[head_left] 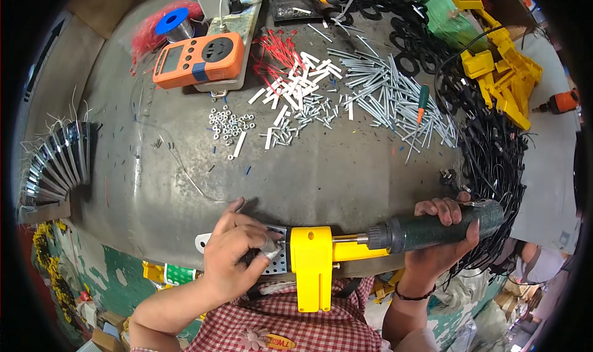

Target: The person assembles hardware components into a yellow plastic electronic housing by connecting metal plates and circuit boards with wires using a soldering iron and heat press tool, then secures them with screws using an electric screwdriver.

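Observation:
A yellow plastic housing (312, 271) with a long yellow handle lies across the table's near edge, a perforated metal plate (281, 267) sticking out of its left side. Over this plate my left hand (238, 247) is closed, thumb and fingertips together near the housing; what they pinch is hidden. A grey covering shows on one fingertip. My right hand (441, 225) wraps round a dark electric screwdriver (411, 233) held nearly level. Its bit points left and reaches the housing's right side. A small screw (336, 266) protrudes from that side, below the bit.
Long screws (386, 92), white strips (302, 83), nuts (228, 123) and red wires (275, 46) lie beyond my hands. An orange meter (197, 60) stands far left near a solder spool (175, 25). Black cables (488, 154) and yellow housings (509, 80) crowd the right.

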Motion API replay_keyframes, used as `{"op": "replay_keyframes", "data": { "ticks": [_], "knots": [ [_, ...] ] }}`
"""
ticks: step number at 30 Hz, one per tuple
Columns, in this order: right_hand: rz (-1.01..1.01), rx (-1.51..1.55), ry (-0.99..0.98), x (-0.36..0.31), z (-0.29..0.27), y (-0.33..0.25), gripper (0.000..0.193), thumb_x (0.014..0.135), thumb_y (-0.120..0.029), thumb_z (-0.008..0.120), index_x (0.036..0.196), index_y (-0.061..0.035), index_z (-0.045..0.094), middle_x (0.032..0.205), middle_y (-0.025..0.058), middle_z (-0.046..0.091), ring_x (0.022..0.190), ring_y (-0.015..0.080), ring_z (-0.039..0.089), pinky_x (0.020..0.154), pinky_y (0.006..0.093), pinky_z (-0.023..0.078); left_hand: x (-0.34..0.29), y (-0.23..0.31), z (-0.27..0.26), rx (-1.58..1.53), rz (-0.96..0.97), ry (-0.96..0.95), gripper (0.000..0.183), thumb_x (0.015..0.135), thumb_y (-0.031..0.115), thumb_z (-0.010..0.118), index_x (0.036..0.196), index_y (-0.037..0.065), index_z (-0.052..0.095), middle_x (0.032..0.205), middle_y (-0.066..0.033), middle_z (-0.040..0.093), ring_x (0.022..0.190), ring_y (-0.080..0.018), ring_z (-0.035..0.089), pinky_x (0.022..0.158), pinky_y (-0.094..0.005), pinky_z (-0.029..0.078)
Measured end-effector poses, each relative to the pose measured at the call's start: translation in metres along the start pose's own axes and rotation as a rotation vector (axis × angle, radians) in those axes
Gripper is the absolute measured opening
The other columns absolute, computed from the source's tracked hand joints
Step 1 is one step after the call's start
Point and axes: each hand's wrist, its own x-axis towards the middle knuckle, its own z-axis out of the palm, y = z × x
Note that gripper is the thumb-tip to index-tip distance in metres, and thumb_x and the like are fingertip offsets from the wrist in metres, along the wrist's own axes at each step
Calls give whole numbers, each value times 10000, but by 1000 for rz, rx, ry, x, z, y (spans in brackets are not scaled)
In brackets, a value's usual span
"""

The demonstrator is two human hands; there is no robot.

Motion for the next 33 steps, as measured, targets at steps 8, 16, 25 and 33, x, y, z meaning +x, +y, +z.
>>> {"op": "replay_keyframes", "data": {
  "ticks": [8, 16, 25, 33],
  "knots": [
    [33, -43, -55, 0, 3, -1, 375, 855, -273, 534, 1147, -58, 437, 782, -17, 436, 767, 104, 457, 823, 305, 361, -2, -3, 0, 54, 46, -3, 226, 569, -45, 664, 745, 50, 558, 783, -54, 647, 853, -231, 594, 958, -534, 369],
    [21, -15, 48, 3, 3, 0, 343, 835, -306, 544, 1091, -100, 444, 750, -23, 473, 721, 110, 471, 789, 318, 367, -5, -1, 9, 56, 71, 80, 246, 560, -60, 673, 758, 44, 571, 766, -59, 650, 807, -219, 605, 955, -531, 379],
    [22, -56, -43, 3, 5, 2, 340, 844, -245, 544, 1103, -64, 421, 778, -18, 454, 753, 95, 477, 806, 301, 383, 1, 1, 6, 188, 97, 30, 316, 589, -33, 670, 850, 38, 506, 1024, -120, 612, 945, -287, 584, 978, -538, 345],
    [-16, -119, 24, 9, 8, 1, 335, 838, -290, 534, 1091, -106, 415, 744, -35, 460, 713, 94, 488, 784, 300, 387, 6, -4, 5, 101, 148, -173, 378, 588, -35, 603, 920, 46, 442, 1133, -114, 565, 1018, -301, 540, 951, -477, 376]
  ]
}}
